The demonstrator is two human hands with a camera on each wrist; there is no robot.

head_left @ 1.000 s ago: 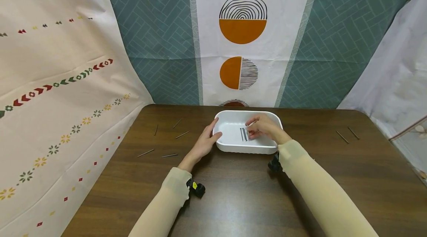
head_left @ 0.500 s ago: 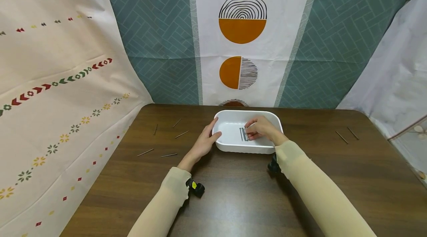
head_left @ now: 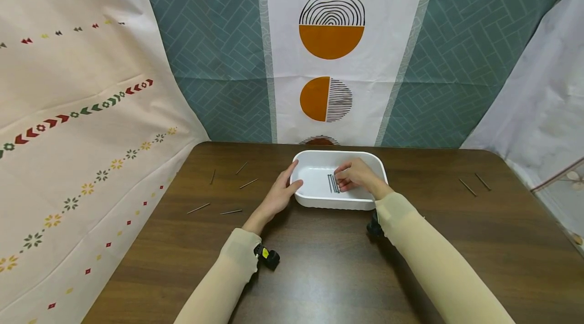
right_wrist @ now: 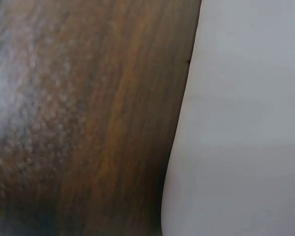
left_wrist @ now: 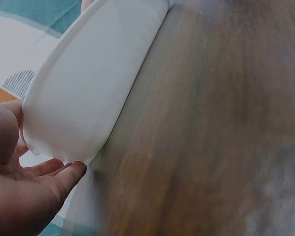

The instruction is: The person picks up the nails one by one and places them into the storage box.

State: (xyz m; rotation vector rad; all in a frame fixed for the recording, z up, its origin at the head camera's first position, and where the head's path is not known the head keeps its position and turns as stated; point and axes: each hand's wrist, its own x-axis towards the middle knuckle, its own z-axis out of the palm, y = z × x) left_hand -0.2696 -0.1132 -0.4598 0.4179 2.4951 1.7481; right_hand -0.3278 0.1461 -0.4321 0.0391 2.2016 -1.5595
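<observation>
Nearest you, a broad stretch of brown table (head_left: 315, 273) runs between your pale sleeves (head_left: 447, 263), giving room to move up to the near wall of the white tray (head_left: 339, 203). Your left hand (head_left: 277, 197) has its grip on the tray's left end, thumb over the rim, fingers along the outer wall. Your right hand (head_left: 361, 174) reaches in across the near right corner, fingertips at a row of nails (head_left: 330, 183) laid side by side on the tray's floor; whether that grip pinches one cannot be told. To the left, five loose nails (head_left: 198, 208) lie scattered at differing angles. Two more nails (head_left: 467, 187) lie near the table's right edge, well apart from the tray. The tray sits near the far edge, just before the hanging cloth (head_left: 232, 111).
</observation>
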